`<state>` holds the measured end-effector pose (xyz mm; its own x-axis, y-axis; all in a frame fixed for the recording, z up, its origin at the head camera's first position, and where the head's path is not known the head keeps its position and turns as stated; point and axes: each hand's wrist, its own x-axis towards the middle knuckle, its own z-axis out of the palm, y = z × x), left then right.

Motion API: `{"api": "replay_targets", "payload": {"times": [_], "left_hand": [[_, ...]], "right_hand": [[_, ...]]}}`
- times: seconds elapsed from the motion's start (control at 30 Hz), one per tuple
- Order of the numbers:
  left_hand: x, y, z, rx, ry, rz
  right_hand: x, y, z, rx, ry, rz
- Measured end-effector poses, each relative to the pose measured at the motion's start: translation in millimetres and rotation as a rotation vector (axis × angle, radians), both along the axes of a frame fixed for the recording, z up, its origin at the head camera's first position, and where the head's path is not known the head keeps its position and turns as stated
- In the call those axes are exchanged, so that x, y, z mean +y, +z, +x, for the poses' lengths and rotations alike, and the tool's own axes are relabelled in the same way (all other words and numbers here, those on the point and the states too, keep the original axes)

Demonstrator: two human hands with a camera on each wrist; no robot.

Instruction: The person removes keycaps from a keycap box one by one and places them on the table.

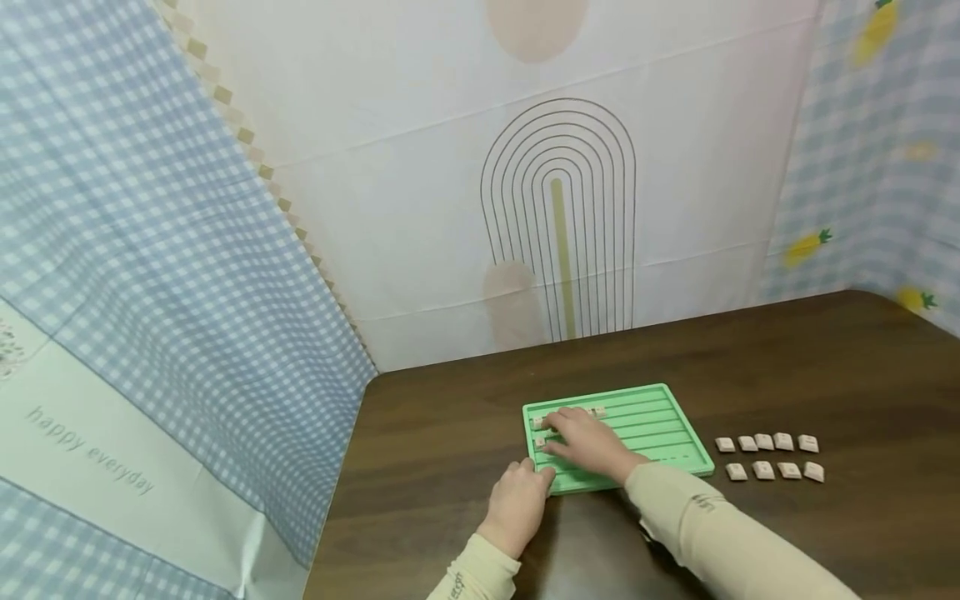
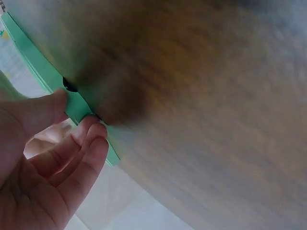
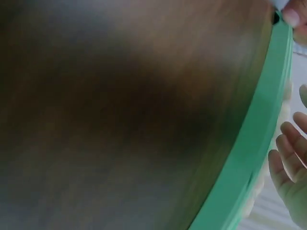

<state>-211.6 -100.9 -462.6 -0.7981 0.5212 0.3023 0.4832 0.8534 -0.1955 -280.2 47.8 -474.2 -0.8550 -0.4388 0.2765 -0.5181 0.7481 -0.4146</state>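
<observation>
A green tray [image 1: 630, 477] with long ridged rows lies on the table. My left hand [image 1: 517, 502] grips its near left corner, and in the left wrist view the thumb and curled fingers pinch the green rim [image 2: 76, 106]. Over the tray's left part reaches my right hand [image 1: 585, 440], its fingers spread beside a small white keycap [image 1: 540, 442] in the second row. Another keycap [image 1: 537, 422] sits at the left of the top row, and one more keycap [image 1: 599, 412] shows farther along it. The right hand covers the stretch between. The right wrist view shows loosely extended fingers [image 3: 288, 148].
Two rows of loose white keycaps [image 1: 763, 471] lie on the dark wooden table [image 1: 435, 467], right of the tray. A patterned cloth [image 1: 420, 250] hangs behind the table, and a blue checked curtain [image 1: 187, 250] hangs at its left.
</observation>
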Motion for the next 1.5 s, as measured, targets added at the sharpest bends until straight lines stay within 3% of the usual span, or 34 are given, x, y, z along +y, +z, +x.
{"api": "replay_targets", "payload": {"times": [0.3,0.5,0.73,0.93,1.17,1.3,1.5], "left_hand": [[9.5,-1.8,1.6,0.035,-0.001,0.002],[11.8,-3.0,3.1,0.035,0.004,0.025],[13.6,-8.3,3.0,0.041,-0.012,0.025],[8.7,-8.7,2.3,0.024,-0.025,0.053],[-1.5,-5.0,0.8,0.022,-0.027,0.054],[-2.6,-2.8,-0.6,0.008,-0.016,0.052],[-1.9,-1.9,-0.8,-0.010,-0.020,0.067]], "right_hand": [[-18.8,-1.2,1.4,0.055,-0.054,0.031],[-15.5,-1.6,3.3,0.039,-0.055,0.045],[2.7,4.2,6.8,0.129,-0.064,0.022],[53.1,25.4,23.1,0.202,-0.044,0.059],[144.0,41.6,46.8,0.191,-0.181,0.121],[205.6,36.7,60.4,0.151,-0.272,0.143],[270.4,12.5,80.7,-0.036,-0.387,0.159]]}}
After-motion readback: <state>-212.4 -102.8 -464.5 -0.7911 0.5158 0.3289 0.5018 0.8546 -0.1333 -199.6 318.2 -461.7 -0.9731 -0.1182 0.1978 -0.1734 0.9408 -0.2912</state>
